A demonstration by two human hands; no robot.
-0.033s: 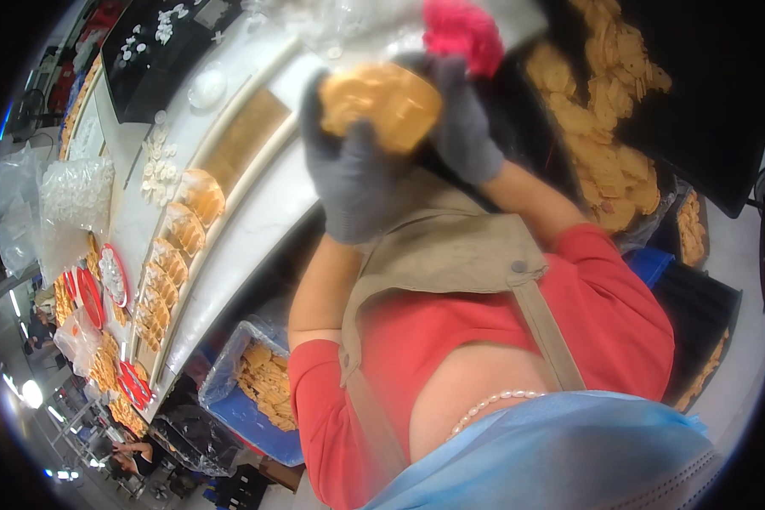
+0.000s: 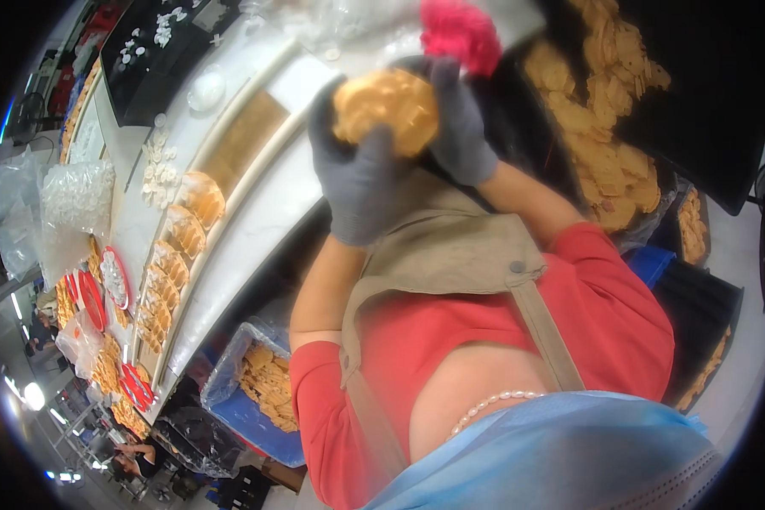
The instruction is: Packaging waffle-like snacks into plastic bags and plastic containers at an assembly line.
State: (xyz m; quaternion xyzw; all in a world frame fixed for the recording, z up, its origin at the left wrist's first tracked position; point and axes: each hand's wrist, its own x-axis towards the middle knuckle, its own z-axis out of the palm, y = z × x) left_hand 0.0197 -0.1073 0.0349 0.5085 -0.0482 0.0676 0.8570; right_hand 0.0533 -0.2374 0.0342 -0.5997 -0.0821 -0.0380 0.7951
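Observation:
In front of my chest, over the near edge of the white worktable, I hold a glossy orange moulded plastic part (image 2: 388, 106), rounded in outline. My left hand (image 2: 353, 174), in a grey glove, grips its left side with the thumb lying across the near face. Against the right edge, my right hand (image 2: 463, 132), also gloved in grey, has its fingers closed. The far side of the part and some fingertips are hidden or blurred. Just beyond my right hand lies a bright pink bunched item (image 2: 461, 36).
Left of me runs a pale-railed track (image 2: 259, 174) with a row of orange parts (image 2: 178, 242). Small white pieces (image 2: 159, 174) lie beside it. A blue bin (image 2: 268, 438) of orange parts stands below; more orange parts (image 2: 608, 144) are heaped at right. Another person (image 2: 132, 459) sits far left.
The orange part has turned slightly in my grip. My left hand has shifted a little to the right with it; my right hand stays nearly in place.

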